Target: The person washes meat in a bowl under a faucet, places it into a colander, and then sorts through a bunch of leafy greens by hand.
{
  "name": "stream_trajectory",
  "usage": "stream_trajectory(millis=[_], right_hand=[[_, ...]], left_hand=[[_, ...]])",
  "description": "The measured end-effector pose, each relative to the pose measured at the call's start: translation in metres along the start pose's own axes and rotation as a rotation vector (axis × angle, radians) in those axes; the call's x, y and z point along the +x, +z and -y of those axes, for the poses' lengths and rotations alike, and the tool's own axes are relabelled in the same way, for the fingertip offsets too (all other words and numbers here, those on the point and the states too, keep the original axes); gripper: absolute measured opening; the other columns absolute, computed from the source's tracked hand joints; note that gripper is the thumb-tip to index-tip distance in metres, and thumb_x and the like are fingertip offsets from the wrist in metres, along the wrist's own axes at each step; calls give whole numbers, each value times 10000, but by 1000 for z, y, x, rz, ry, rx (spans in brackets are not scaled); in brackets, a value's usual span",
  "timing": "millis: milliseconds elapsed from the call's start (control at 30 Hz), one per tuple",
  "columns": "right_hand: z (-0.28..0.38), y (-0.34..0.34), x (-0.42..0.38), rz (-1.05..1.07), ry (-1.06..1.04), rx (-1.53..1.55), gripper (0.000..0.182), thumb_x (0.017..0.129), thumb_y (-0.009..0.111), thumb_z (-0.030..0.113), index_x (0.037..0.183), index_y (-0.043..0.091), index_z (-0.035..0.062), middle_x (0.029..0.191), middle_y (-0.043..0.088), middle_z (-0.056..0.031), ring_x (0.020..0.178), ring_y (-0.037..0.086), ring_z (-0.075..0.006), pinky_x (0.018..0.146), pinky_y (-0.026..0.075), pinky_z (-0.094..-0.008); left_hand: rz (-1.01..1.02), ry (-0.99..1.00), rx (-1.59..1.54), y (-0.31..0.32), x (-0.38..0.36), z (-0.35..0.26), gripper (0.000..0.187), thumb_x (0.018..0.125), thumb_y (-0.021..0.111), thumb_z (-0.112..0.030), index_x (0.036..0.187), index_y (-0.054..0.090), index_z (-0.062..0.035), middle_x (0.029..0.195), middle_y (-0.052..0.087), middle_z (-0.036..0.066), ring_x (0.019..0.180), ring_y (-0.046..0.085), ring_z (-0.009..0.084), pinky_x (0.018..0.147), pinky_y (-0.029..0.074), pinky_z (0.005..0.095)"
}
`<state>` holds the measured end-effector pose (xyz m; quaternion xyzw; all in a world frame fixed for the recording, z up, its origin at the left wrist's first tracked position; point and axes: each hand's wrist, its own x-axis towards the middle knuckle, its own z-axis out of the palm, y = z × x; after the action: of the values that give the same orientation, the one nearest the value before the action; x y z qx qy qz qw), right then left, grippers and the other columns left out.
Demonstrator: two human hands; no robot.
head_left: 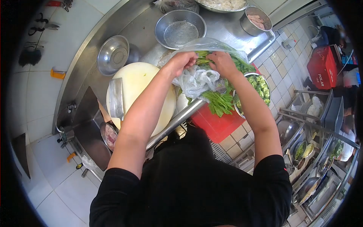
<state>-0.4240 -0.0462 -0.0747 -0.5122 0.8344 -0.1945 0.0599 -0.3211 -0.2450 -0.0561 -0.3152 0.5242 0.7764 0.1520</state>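
Observation:
Both hands are at a clear plastic bag (194, 81) that holds leafy green vegetables (242, 64). My left hand (182, 61) has its fingers bent together at the stems, near the bag's opening; what they hold is hidden. My right hand (223, 64) is just to the right, fingers curled on the green stems (202, 56). More greens (220, 103) hang out below the bag, over a red crate (217, 123). To the left lies a round white cutting board (141, 81) with a cleaver (116, 99) flat on it.
Metal colanders (180, 30) (113, 55) stand behind and left on the steel counter (145, 28). A bowl of cut green vegetables (261, 89) is beside my right forearm. A pot of meat (257, 22) stands back right, a sink (89, 128) lower left. People (346, 142) are at far right.

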Motion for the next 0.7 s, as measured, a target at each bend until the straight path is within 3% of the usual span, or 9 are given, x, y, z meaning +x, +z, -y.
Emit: stream_trajectory(millis=[100,200,367,433,600,667,700], right_hand=[[-4,-3,2,-27,14,28,259,781,646,182,1026,666,100,996,620,-151,971,582,-345,850,452,-458],[-7,-18,1,-74,123,94,234,762,632,178,967,667,70,973,622,-165,962,575,-362,860,453,-453],[23,-35,-1,-129,8,-63,235,745,615,177,914,653,19,963,635,-183,954,575,-368,835,474,-437],[34,-26,3,-199,-67,-120,182,683,594,159,797,643,27,903,635,-163,897,578,-352,793,466,-451],[47,-12,25,-221,-142,-56,166,705,587,152,801,632,23,866,630,-174,857,597,-352,779,476,-452],[48,7,27,-31,-10,62,165,749,572,140,842,627,15,872,629,-197,889,603,-372,786,473,-474],[50,12,34,-33,-4,65,165,749,572,140,842,627,15,872,629,-197,889,603,-372,786,473,-474]], left_hand=[[62,75,184,-8,-22,0,96,806,597,-194,773,558,-113,672,506,-19,618,433,92,605,332,254],[-22,69,305,-7,-39,7,116,774,615,-188,789,553,-92,696,504,-4,649,436,101,621,340,252],[-355,273,157,4,-53,10,173,772,619,-172,891,584,-52,839,576,38,783,511,124,729,398,258],[-393,291,118,8,-56,7,160,778,617,-159,887,589,-45,846,587,43,799,527,130,749,406,263],[-342,385,-34,-7,-38,12,95,794,602,-111,845,594,-31,795,586,47,753,546,147,730,421,287],[-363,369,-172,-2,-44,7,53,797,588,-84,792,583,-32,718,555,45,663,514,149,663,411,304],[-361,365,-167,1,-47,7,53,797,588,-84,792,583,-32,718,555,45,663,514,149,663,411,304]])
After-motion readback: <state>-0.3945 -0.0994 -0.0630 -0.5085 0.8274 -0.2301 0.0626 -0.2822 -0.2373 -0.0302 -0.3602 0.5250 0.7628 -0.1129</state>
